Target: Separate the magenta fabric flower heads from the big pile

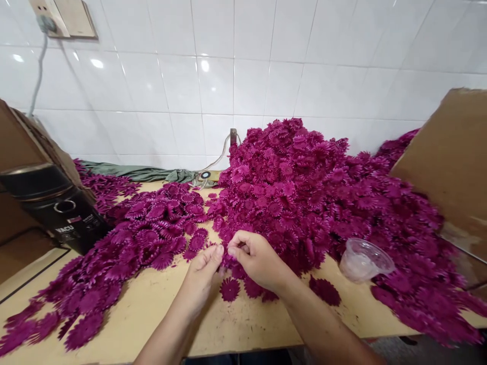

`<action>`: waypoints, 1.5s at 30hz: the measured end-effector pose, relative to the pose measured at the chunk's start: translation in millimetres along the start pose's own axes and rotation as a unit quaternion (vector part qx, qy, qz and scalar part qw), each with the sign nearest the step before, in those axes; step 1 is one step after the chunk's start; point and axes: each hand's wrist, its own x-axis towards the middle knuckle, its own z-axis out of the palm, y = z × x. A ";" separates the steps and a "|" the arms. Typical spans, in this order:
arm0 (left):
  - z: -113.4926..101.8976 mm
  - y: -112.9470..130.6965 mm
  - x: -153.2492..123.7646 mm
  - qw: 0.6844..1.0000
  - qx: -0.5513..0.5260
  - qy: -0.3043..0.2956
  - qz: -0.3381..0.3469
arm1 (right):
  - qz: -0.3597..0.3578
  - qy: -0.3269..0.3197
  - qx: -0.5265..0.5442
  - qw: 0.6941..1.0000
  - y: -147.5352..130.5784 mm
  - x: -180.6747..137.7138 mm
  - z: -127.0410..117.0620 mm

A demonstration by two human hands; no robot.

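Petals crowding front edge, spill risk

I watch through the head feed. Left hand (pixel 203 266) and right hand (pixel 256 258) meet mid-surface, thumb and forefinger together on each; whether they pinch anything is too small for me to tell. The main heap (pixel 281 192) of purple flower pieces fills the surface (pixel 274 324) from the back edge forward, trailing toward the right front corner. A second heap (pixel 148 228) trails toward the left front corner. A loose flower piece (pixel 230 289) lies just below the fingers, front edge side.

Risks, my read: the main heap looks steep, so a tug low down could slide it onto the hands. Pieces at the right front corner seem to overhang; a nudge could drop them. The transparent cup (pixel 363 263) sits against the heap near the right forearm; a wide elbow could tip it. Pulling too hard at thin petals could tear them. Loose pieces could catch a wrist and get swept off the front edge.
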 end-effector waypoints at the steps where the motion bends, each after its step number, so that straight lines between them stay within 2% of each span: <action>1: 1.6 0.5 -0.1 1.000 0.002 -0.003 0.002 | -0.013 0.046 -0.042 0.998 2.2 1.8 1.6; 4: 6.1 1.9 2.2 0.999 0.034 0.006 0.029 | -0.034 0.192 -0.175 0.965 5.2 10.9 6.7; 7: 7.2 3.9 -1.1 0.995 0.075 0.027 0.065 | -0.038 0.253 -0.229 0.939 8.5 25.6 2.4; 11: -0.7 9.0 -18.7 0.989 0.120 0.015 0.086 | 0.064 0.347 -0.213 0.911 23.1 44.1 -28.6; 13: -6.7 12.6 -22.2 0.989 0.119 0.006 0.083 | 0.070 0.345 -0.209 0.912 30.6 45.7 -41.7; 15: -11.2 16.1 -17.7 0.993 0.093 0.013 0.067 | 0.042 0.312 -0.199 0.928 32.7 40.4 -44.7; 20: -10.9 15.9 3.5 0.997 0.056 0.013 0.057 | -0.059 0.216 -0.142 0.964 8.6 10.6 -24.5; 24: -4.2 8.7 9.3 0.998 0.029 0.023 0.041 | 0.001 0.059 -0.003 0.998 -15.3 -4.5 -9.8; 26: -1.4 6.7 9.6 0.999 0.013 0.019 0.029 | 0.042 -0.010 0.070 0.997 -18.8 -5.6 -5.3; 28: 0.4 6.5 9.1 1.000 0.012 0.005 0.015 | 0.070 -0.038 0.118 0.990 -16.1 -3.7 -3.0; 30: 1.1 7.3 8.0 0.999 0.031 -0.008 0.013 | 0.068 -0.019 0.128 0.989 -9.3 0.3 -2.9; 34: 1.9 6.4 6.4 0.996 0.083 0.000 0.044 | 0.058 0.100 0.087 0.989 5.7 12.1 -6.4; 38: 4.1 1.6 6.9 0.994 0.097 0.012 0.058 | 0.045 0.186 -0.023 0.981 10.9 23.5 -5.0; 41: 6.4 1.4 6.2 0.992 0.099 0.027 0.074 | 0.007 0.253 -0.125 0.959 9.4 30.4 -0.5; 43: 7.4 4.1 4.1 0.990 0.103 0.041 0.082 | -0.012 0.279 -0.168 0.945 8.5 34.7 0.5; 45: 7.5 7.5 1.5 0.990 0.104 0.046 0.084 | -0.027 0.274 -0.178 0.945 9.3 38.5 -1.6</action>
